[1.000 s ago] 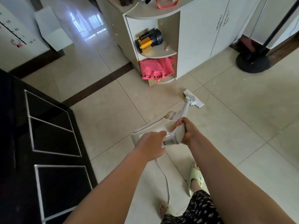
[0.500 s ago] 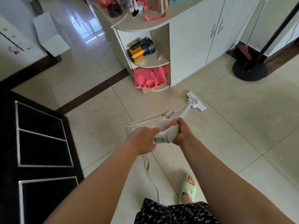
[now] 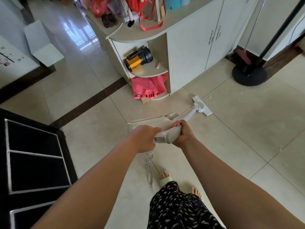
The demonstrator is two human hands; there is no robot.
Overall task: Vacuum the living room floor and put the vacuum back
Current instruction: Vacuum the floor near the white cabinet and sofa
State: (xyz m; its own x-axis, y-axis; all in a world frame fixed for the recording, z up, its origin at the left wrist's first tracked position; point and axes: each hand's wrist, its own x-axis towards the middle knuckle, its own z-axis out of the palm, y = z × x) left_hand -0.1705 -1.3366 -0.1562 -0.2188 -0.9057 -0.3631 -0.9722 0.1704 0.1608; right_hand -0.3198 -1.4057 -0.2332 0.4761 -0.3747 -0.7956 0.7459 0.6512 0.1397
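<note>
Both hands [image 3: 145, 139] grip smooth white vacuum [image 3: 166, 134].

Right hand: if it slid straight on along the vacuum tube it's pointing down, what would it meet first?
The right hand grips the vacuum. Straight along the tube, it would probably meet the floor head first; the cabinet stands beyond, though depth is unclear.
</note>
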